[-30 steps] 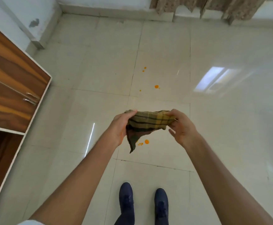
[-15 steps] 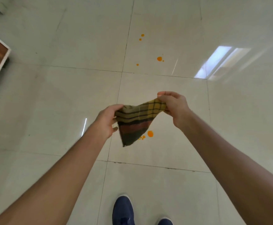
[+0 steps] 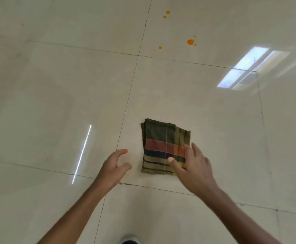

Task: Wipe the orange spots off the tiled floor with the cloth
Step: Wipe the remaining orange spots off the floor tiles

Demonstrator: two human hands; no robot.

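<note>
A folded checked cloth (image 3: 163, 145), olive with red and dark stripes, lies flat on the cream tiled floor (image 3: 64, 94). It covers the place where the nearer orange spots were. My right hand (image 3: 193, 168) is spread over the cloth's lower right corner, fingers apart; whether it presses the cloth I cannot tell. My left hand (image 3: 114, 167) hovers open just left of the cloth, apart from it. Several orange spots remain on the tile beyond: a larger one (image 3: 190, 42), a small one (image 3: 160, 47) and a pair farther off (image 3: 166, 14).
Dark grout lines cross the floor, one running left of the cloth (image 3: 126, 110). A bright window reflection (image 3: 244, 67) shines at the right. The toe of my shoe (image 3: 130, 240) shows at the bottom edge.
Both hands let go of the cloth, which went from hanging between them to lying flat on the floor over the nearer spots. The view tilted down and closer to the floor.
</note>
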